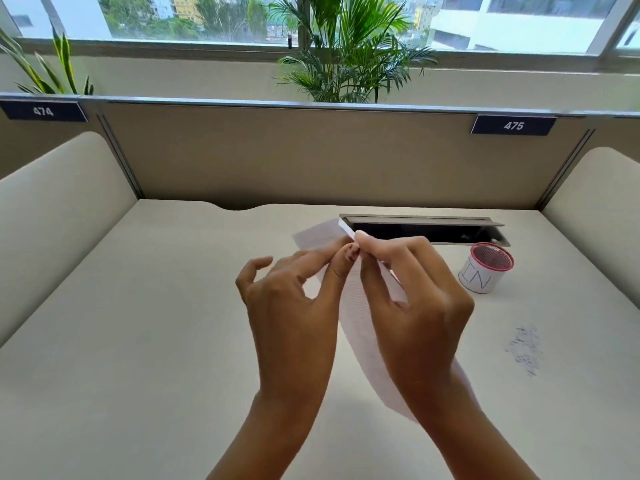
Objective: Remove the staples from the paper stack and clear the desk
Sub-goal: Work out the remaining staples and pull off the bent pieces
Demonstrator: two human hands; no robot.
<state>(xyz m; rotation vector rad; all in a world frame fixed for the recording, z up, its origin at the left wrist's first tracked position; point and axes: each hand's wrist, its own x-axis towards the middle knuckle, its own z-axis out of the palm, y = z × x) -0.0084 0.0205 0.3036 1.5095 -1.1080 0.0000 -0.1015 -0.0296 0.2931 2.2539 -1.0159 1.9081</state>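
right hand point(412, 292) pinches the paper stack point(360, 306) edge-up above the desk point(138, 323), left of the bin cup point(485, 270), prob. to expose a staple. left hand point(294, 299) thumb+forefinger nip its top corner; staple itself too small to see.

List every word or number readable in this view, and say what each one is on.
"474" on the dark plate at the partition's top left.
"475" on the dark plate at the partition's top right.
"IN" handwritten on the white side of the cup; a letter before it may be hidden.
Printed lines on the paper stack held in the hands: too blurred to read.
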